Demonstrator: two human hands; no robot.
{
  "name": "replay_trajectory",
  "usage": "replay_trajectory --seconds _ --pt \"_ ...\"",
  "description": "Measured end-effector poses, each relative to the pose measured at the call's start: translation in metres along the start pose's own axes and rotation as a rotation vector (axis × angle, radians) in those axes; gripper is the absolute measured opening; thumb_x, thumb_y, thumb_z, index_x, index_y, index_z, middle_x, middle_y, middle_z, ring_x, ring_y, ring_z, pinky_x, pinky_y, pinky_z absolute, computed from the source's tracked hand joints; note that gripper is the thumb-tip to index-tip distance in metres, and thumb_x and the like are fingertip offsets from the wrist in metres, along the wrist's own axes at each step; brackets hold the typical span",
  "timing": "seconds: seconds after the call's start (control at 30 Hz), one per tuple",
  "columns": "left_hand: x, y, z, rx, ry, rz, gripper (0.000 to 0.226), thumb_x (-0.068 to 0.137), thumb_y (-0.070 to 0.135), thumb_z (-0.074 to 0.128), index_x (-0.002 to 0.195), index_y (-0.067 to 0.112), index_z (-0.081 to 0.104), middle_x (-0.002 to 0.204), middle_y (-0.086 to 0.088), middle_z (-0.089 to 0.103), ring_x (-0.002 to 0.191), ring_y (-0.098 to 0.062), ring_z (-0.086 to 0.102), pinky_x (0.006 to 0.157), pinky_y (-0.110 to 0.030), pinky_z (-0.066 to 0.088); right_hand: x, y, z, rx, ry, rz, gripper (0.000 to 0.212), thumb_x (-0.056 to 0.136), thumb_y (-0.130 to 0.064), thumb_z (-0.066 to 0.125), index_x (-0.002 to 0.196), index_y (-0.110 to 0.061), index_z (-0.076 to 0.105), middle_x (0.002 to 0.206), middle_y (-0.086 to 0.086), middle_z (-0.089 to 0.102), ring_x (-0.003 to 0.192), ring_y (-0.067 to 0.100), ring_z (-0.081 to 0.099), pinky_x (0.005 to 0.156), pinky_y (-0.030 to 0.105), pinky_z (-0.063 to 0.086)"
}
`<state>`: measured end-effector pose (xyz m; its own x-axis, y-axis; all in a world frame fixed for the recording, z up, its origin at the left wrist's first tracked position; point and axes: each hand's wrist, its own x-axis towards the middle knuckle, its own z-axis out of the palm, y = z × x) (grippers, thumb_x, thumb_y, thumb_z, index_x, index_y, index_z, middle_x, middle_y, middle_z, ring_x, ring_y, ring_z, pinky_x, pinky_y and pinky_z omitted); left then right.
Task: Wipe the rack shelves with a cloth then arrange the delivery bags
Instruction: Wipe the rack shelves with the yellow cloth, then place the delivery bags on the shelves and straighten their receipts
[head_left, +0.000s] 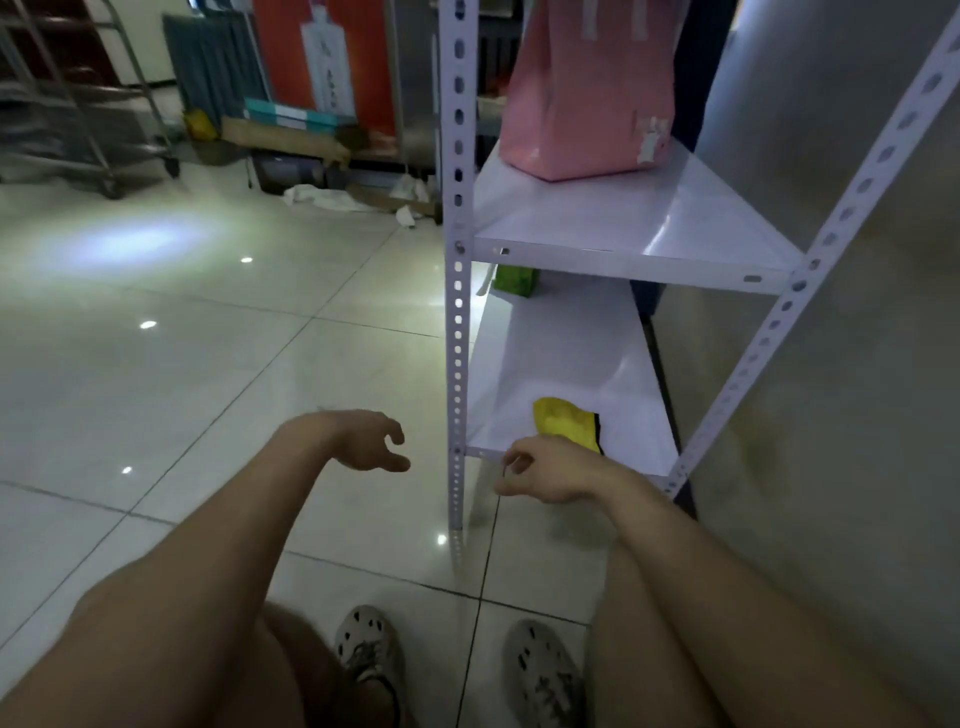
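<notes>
Lower shelf (561, 353) bears a yellow cloth (566, 422); pink bag (582, 104) above, label (652, 139) blurred.

The rack (457, 312) is white, the bag (582, 104) pink, the cloth (566, 422) yellow with a black edge, the floor tiles (208, 353) pale cream with dark joints.

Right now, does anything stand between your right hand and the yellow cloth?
Nothing visible does. The right hand is at the lower shelf edge, the yellow cloth just beyond it; the rack post stands aside.
</notes>
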<state>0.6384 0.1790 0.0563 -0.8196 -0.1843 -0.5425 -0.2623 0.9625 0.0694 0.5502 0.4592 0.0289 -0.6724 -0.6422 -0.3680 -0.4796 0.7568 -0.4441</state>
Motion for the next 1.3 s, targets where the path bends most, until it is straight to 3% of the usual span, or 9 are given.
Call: replay_trajectory --seconds 0.2,0.33,0.4,0.53,0.67,0.93,1.1,1.2,1.3 --pt "-0.061 -0.049 0.002 -0.099 0.015 -0.129 0.072 0.102 0.066 0.055 0.163 0.030 0.040 0.165 0.005 0.047 0.148 -0.020 0.047 0.120 -0.038 0.035 0.036 -0.074 0.041 -0.218 -0.197 -0.171 0.071 0.088 -0.061 0.073 0.147 -0.025 0.055 0.141 -0.003 0.062 0.122 0.020 0.062 0.103 0.036 0.051" --pt "-0.093 -0.085 0.010 -0.129 -0.009 -0.222 0.075 0.101 0.069 0.055 0.163 0.031 0.038 0.164 0.006 0.047 0.148 -0.020 0.047 0.125 -0.042 0.033 0.058 -0.122 0.059 -0.094 -0.211 -0.249 0.074 0.090 -0.059 0.072 0.152 -0.028 0.048 0.149 -0.002 0.056 0.128 0.020 0.057 0.097 0.032 0.047" --pt "-0.097 -0.103 0.017 -0.157 -0.016 -0.253 0.075 0.100 0.069 0.055 0.163 0.031 0.038 0.162 0.005 0.050 0.146 -0.020 0.050 0.123 -0.041 0.036 0.066 -0.136 0.071 -0.119 -0.227 -0.265 0.077 0.091 -0.058 0.072 0.156 -0.028 0.043 0.154 0.001 0.051 0.133 0.022 0.054 0.103 0.035 0.047" --pt "-0.065 -0.131 0.044 -0.189 -0.001 -0.245 0.073 0.104 0.061 0.056 0.165 0.026 0.035 0.163 -0.002 0.049 0.146 -0.024 0.050 0.121 -0.040 0.039 0.086 -0.151 0.086 -0.144 -0.219 -0.293 0.084 0.093 -0.055 0.071 0.161 -0.027 0.032 0.162 0.005 0.039 0.136 0.025 0.054 0.110 0.039 0.046" --pt "-0.027 -0.160 0.080 -0.164 -0.140 -0.242 0.075 0.105 0.062 0.055 0.167 0.028 0.031 0.169 0.002 0.041 0.152 -0.022 0.043 0.123 -0.041 0.036 0.131 -0.160 0.099 -0.183 -0.272 -0.321 0.081 0.094 -0.055 0.069 0.160 -0.026 0.034 0.161 0.002 0.038 0.138 0.023 0.050 0.111 0.038 0.044" --pt "0.004 -0.243 0.121 -0.403 -0.174 -0.278 0.066 0.106 0.056 0.054 0.163 0.028 0.037 0.158 -0.001 0.054 0.141 -0.021 0.056 0.117 -0.039 0.045 0.236 -0.195 0.131 -0.222 -0.440 -0.267 0.070 0.098 -0.050 0.066 0.158 -0.023 0.040 0.156 0.003 0.045 0.137 0.022 0.051 0.110 0.036 0.043" --pt "-0.007 -0.250 0.106 -0.476 -0.224 -0.357 0.064 0.108 0.052 0.054 0.164 0.025 0.037 0.159 -0.006 0.052 0.141 -0.024 0.055 0.116 -0.038 0.044 0.230 -0.215 0.093 -0.166 -0.460 -0.204 0.067 0.098 -0.050 0.066 0.156 -0.026 0.043 0.156 0.003 0.047 0.136 0.021 0.053 0.110 0.038 0.045" --pt "-0.031 -0.246 0.060 -0.527 -0.303 -0.300 0.064 0.106 0.055 0.056 0.162 0.027 0.040 0.159 -0.001 0.053 0.139 -0.020 0.058 0.116 -0.037 0.046 0.214 -0.239 0.048 -0.145 -0.473 -0.169 0.066 0.099 -0.048 0.065 0.157 -0.024 0.042 0.155 0.004 0.048 0.135 0.022 0.054 0.109 0.037 0.045" --pt "-0.065 -0.252 -0.008 -0.511 -0.262 -0.281 0.064 0.107 0.055 0.054 0.162 0.026 0.040 0.159 0.000 0.054 0.140 -0.021 0.057 0.116 -0.037 0.045 0.189 -0.278 -0.001 -0.115 -0.475 -0.169 0.064 0.100 -0.046 0.064 0.156 -0.022 0.044 0.154 0.005 0.050 0.134 0.022 0.054 0.106 0.032 0.044"
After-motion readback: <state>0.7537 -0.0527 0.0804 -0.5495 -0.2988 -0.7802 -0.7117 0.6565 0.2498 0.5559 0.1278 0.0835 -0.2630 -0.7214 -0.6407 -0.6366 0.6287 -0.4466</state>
